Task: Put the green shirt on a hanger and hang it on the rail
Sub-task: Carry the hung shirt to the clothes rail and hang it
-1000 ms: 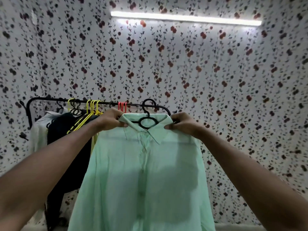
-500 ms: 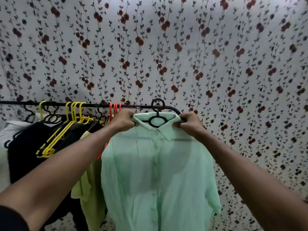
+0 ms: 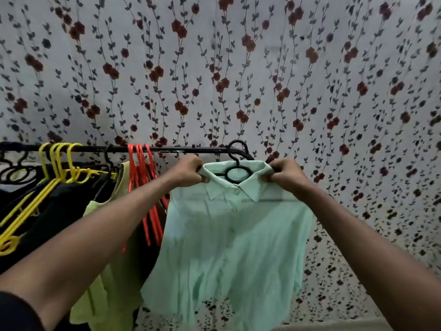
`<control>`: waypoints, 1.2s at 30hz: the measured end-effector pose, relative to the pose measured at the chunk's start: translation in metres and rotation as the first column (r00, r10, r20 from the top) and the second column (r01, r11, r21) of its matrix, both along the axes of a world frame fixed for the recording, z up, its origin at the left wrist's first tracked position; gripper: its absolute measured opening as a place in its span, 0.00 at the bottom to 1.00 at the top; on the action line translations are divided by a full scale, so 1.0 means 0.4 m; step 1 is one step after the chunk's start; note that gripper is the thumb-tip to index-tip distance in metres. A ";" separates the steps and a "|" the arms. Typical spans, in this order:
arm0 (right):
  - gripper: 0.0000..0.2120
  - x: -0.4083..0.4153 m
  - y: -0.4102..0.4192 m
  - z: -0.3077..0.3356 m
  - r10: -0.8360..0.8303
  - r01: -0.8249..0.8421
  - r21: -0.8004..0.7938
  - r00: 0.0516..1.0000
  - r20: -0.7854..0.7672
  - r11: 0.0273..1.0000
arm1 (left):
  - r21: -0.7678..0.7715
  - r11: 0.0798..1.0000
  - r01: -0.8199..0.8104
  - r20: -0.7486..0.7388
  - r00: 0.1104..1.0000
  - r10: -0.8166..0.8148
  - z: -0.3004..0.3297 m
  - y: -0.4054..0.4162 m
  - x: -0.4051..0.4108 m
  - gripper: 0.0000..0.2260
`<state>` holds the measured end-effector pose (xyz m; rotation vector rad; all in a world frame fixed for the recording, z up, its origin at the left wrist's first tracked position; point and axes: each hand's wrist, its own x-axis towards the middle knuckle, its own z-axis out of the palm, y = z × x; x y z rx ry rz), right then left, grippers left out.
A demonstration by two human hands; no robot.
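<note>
The mint-green shirt (image 3: pixel 229 240) hangs from a black hanger (image 3: pixel 235 174) whose hook sits over the right end of the black rail (image 3: pixel 171 149). My left hand (image 3: pixel 188 170) pinches the left side of the collar, and my right hand (image 3: pixel 284 173) pinches the right side. The shirt's body drops freely below my hands. Most of the hanger's arms are hidden inside the shirt.
Left along the rail hang several empty orange hangers (image 3: pixel 143 177), a yellow-green garment (image 3: pixel 112 259), yellow hangers (image 3: pixel 59 170) and dark clothes (image 3: pixel 47 211). A floral-patterned wall (image 3: pixel 238 68) stands right behind the rail. The rail curves down just right of the black hook.
The view has moved closer and slightly right. The shirt's lower part has swung to the left. Both hands stay at the collar and the hook stays on the rail.
</note>
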<state>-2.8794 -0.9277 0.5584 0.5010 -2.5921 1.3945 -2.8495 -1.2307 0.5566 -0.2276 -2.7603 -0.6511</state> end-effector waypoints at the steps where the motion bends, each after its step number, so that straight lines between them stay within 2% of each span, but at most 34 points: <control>1: 0.10 -0.008 0.009 0.005 0.015 -0.015 0.000 1.000 0.012 1.000 | -0.006 1.000 0.008 0.003 1.000 -0.008 0.002 -0.004 -0.008 0.08; 4: 0.07 -0.023 0.033 0.025 0.099 -0.103 0.053 0.993 0.069 0.993 | 0.004 0.999 0.044 0.080 0.996 -0.044 0.009 -0.010 -0.015 0.08; 7: 0.08 -0.027 0.054 0.052 0.138 -0.150 0.125 0.985 0.099 0.981 | -0.006 0.994 0.113 0.205 0.973 -0.110 0.031 -0.004 -0.001 0.08; 10: 0.09 -0.013 0.067 0.085 0.159 -0.175 0.143 0.980 0.116 0.974 | 0.044 0.988 0.146 0.264 0.952 -0.153 0.058 0.005 0.016 0.08; 14: 0.09 0.013 0.089 0.114 0.137 -0.154 0.139 0.983 0.121 0.978 | 0.083 0.987 0.139 0.229 0.961 -0.154 0.072 0.026 0.036 0.12; 22: 0.10 0.071 0.173 0.137 0.118 -0.129 0.116 0.988 0.101 0.985 | 0.155 0.973 0.172 0.224 0.953 -0.204 0.103 0.099 0.081 0.07; 29: 0.09 0.141 0.229 0.153 0.091 -0.102 0.122 0.992 0.088 0.987 | 0.126 0.976 0.178 0.200 0.959 -0.200 0.128 0.163 0.121 0.11; 32: 0.09 0.178 0.266 0.174 0.061 -0.070 0.118 0.996 0.072 0.991 | 0.087 0.980 0.182 0.183 0.964 -0.195 0.146 0.203 0.141 0.10; 36: 0.11 0.219 0.319 0.202 0.050 -0.064 0.149 0.994 0.093 0.987 | 0.049 0.975 0.219 0.282 0.933 -0.224 0.188 0.250 0.169 0.12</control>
